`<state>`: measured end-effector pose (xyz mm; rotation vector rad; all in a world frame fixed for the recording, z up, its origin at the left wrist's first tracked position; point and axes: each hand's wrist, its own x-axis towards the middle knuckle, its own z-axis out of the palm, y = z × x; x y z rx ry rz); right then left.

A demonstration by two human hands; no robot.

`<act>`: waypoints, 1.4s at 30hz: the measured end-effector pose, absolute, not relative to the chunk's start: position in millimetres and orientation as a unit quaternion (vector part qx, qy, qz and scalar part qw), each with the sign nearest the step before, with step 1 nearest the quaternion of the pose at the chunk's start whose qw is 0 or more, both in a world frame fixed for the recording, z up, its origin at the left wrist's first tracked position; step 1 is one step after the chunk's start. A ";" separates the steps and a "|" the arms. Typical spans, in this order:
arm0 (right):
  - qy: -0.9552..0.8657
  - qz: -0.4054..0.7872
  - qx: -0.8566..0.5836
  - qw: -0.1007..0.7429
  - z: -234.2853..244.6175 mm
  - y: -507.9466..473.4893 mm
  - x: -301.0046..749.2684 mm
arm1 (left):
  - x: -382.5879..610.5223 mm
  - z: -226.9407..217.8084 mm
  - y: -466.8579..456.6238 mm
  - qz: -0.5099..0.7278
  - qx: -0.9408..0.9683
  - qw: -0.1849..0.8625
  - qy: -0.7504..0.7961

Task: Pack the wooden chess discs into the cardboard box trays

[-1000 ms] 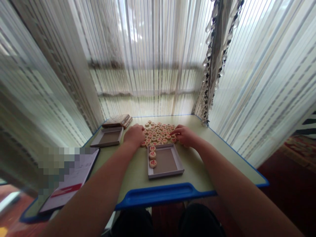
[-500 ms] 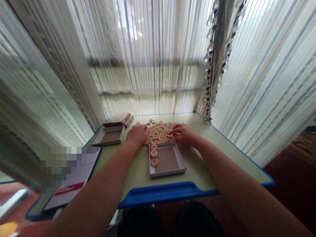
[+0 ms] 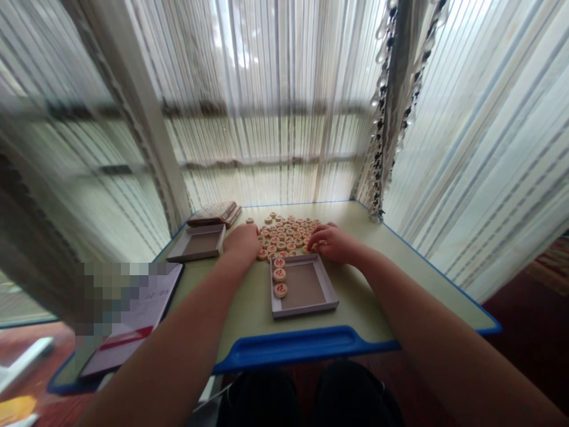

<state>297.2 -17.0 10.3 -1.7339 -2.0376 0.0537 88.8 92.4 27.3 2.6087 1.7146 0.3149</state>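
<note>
A spread of round wooden Chinese chess pieces (image 3: 281, 236) with red and dark characters lies on the table between my hands. My left hand (image 3: 242, 240) is closed at the left edge of the spread, fingers curled under; what they hold, if anything, is hidden. At the right edge, my right hand (image 3: 333, 242) has its fingers bent down and closed around a chess piece, mostly covered by them. Just nearer to me is a shallow open box (image 3: 306, 309). Three red-lettered pieces (image 3: 280, 275) stand in a column along its left wall.
A second shallow box (image 3: 195, 257) lies to the left, in front of folded brownish pads (image 3: 213, 213). A tablet (image 3: 133, 320) rests at the left table edge. The table (image 3: 386, 267) has a blue rim with a tray groove; striped curtains (image 3: 267, 136) hang behind.
My left hand has shifted slightly left, uncovering more pieces. My right fingers have drawn in and curled around a piece at the near right of the spread. The view has turned slightly.
</note>
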 end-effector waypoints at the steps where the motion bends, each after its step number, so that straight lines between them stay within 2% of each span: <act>1: -0.740 0.019 -0.631 0.233 10.7 -17.4 296.6 | 89.5 27.9 91.0 0.097 0.834 0.011 0.544; 9: -0.731 0.077 -0.617 0.280 18.7 -23.2 288.5 | 70.8 42.2 105.9 0.209 0.809 0.052 0.547; 11: -0.738 0.103 -0.606 0.279 19.9 -24.4 286.2 | 64.4 45.3 109.7 0.185 0.814 0.045 0.549; 15: -0.741 0.123 -0.602 0.272 19.2 -24.4 286.0 | 58.5 48.0 109.7 0.059 0.830 0.022 0.554; 21: -0.712 0.080 -0.631 0.297 12.2 -18.8 295.9 | 48.7 52.7 101.6 -0.033 0.839 0.037 0.542; 29: -0.730 0.056 -0.616 0.291 5.4 -15.5 300.3 | 43.4 54.9 95.9 -0.065 0.846 0.052 0.526; 36: -0.642 -0.026 -0.731 0.231 7.8 -15.9 319.2 | 48.9 51.3 96.9 -0.028 0.855 0.088 0.510; 42: -0.612 -0.022 -0.764 0.203 7.8 -17.8 323.2 | 54.5 46.7 96.6 -0.006 0.870 0.075 0.488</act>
